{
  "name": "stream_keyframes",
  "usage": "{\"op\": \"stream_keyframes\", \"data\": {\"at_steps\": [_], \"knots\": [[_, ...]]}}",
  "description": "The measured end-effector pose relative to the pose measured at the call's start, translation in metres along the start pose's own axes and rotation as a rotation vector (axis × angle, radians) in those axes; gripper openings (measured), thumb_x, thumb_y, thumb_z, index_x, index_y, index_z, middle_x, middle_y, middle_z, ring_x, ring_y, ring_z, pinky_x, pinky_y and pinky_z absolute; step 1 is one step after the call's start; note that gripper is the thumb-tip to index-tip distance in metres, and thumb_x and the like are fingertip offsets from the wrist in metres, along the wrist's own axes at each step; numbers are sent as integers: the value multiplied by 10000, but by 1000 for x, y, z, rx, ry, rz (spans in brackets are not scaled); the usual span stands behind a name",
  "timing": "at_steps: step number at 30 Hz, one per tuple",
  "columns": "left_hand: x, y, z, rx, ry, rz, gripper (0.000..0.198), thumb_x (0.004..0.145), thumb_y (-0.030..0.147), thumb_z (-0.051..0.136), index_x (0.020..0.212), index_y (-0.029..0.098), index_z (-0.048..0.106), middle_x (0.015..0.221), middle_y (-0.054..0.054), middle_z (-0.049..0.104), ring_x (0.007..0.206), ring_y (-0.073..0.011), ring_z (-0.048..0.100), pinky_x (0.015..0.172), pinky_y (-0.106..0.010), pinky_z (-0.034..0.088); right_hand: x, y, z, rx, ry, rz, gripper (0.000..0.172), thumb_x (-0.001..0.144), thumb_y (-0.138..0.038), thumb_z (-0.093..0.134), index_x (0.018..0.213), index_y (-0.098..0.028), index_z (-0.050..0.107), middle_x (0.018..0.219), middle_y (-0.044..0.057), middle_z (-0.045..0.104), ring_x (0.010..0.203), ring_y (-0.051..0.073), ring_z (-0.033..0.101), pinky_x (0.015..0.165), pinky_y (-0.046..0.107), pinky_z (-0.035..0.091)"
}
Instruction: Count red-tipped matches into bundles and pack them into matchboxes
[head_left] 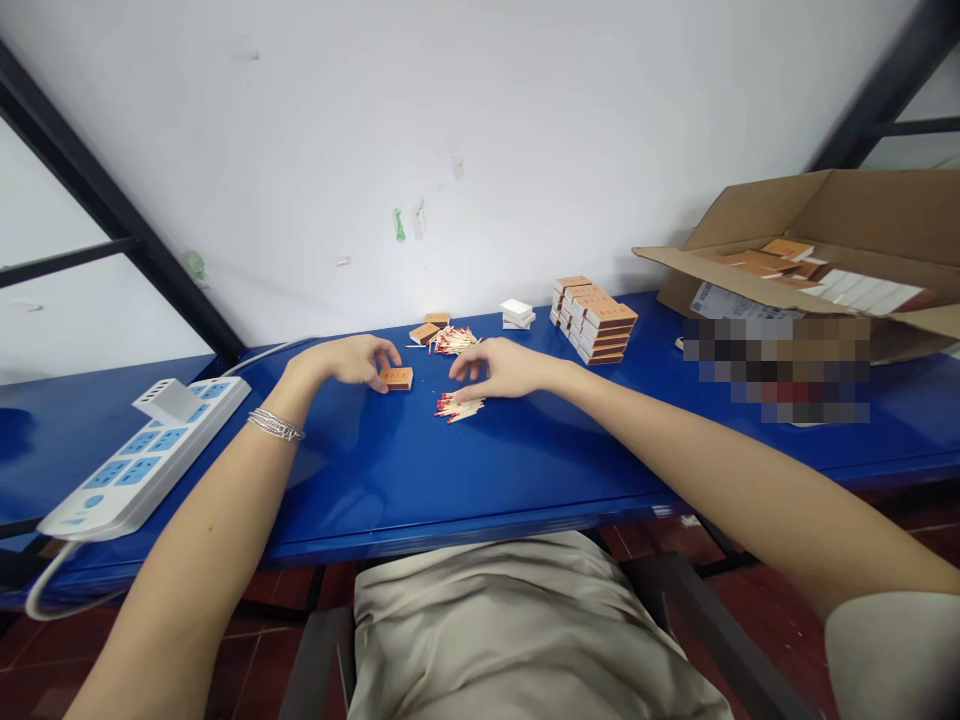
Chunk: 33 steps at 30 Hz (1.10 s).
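Note:
My left hand (360, 360) has its thumb and fingers around the left end of an orange matchbox (397, 379) lying on the blue table (337, 480). My right hand (499, 370) is over a small pile of red-tipped matches (459, 408), its fingers apart and curved, with nothing visible held in them. Behind it lies a larger heap of matches (454, 340), partly hidden by that hand. Two orange matchboxes (425, 332) rest beside the heap, near the wall.
White trays (517, 313) are piled near the wall, left of stacked matchboxes (596, 320). An open cardboard box (795, 215) holding more matchboxes stands at the right. A white power strip (142, 470) with a cable lies at the left.

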<state>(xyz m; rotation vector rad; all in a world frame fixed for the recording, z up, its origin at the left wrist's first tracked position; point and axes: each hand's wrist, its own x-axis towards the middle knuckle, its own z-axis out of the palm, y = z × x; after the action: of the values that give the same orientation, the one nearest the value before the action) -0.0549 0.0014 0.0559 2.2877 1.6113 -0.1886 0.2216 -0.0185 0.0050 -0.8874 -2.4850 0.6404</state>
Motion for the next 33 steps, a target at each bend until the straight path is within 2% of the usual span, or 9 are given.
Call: {"op": "stream_keyframes", "data": {"at_steps": [3,6,9,13,19,22,26,30,33], "knots": [[3,-6,0,11,76,-44,626,570,392,735,1162,218,634,1081,-64,726,914,-233,674,746,-286,509,2,22,-12,-164,257,154,281,820,-319,702,1034,-139,716,1012,92,735,852,198,669,822,304,494],[7,-10,0,18,145,-67,578,599,434,728,1128,214,647,1101,-71,724,946,-241,676,777,-297,520,5,46,-20,-347,476,380,328,869,-218,605,1174,-108,650,1115,154,694,1011,264,646,912,356,473],[8,-11,1,25,191,-87,564,639,455,715,1141,207,640,1118,-82,721,956,-242,680,784,-301,526,8,60,-21,-444,505,522,394,914,-245,539,1279,-102,577,1205,209,637,1076,318,620,931,406,464],[9,-12,1,26,222,-106,576,670,439,714,1188,204,620,1108,-85,725,960,-242,686,786,-301,525,14,65,-20,-499,490,609,340,939,-225,462,1208,-84,615,1208,255,621,1071,364,619,877,441,483],[10,-17,3,68,210,-118,579,696,423,695,1222,205,592,1098,-76,725,969,-245,684,791,-299,509,10,55,-32,-469,578,612,269,890,-196,517,1072,-126,703,1089,199,704,1009,331,654,831,402,500],[11,-18,4,108,235,-119,572,693,420,692,1211,197,597,1140,-101,707,997,-269,670,796,-319,505,1,36,-42,-373,462,599,182,800,-180,622,924,-144,749,943,141,747,882,282,678,754,344,504],[9,-9,6,112,317,-31,561,682,452,703,1164,176,628,1174,-129,684,1042,-285,644,865,-348,490,-14,5,-55,-279,105,524,101,710,-135,703,772,-181,767,787,60,749,716,206,665,632,282,466],[-2,21,9,-117,139,116,595,708,595,686,1141,189,642,1031,-83,715,853,-204,665,751,-300,497,-22,-12,-62,-316,-277,468,80,667,-162,737,727,-198,775,762,30,746,694,190,659,614,278,441],[-14,49,13,-120,21,177,704,671,674,700,1166,177,645,1056,-94,707,865,-208,654,736,-293,484,-24,-16,-65,-278,-475,430,172,648,-275,766,798,-192,786,804,25,749,749,201,669,641,276,438]]}}
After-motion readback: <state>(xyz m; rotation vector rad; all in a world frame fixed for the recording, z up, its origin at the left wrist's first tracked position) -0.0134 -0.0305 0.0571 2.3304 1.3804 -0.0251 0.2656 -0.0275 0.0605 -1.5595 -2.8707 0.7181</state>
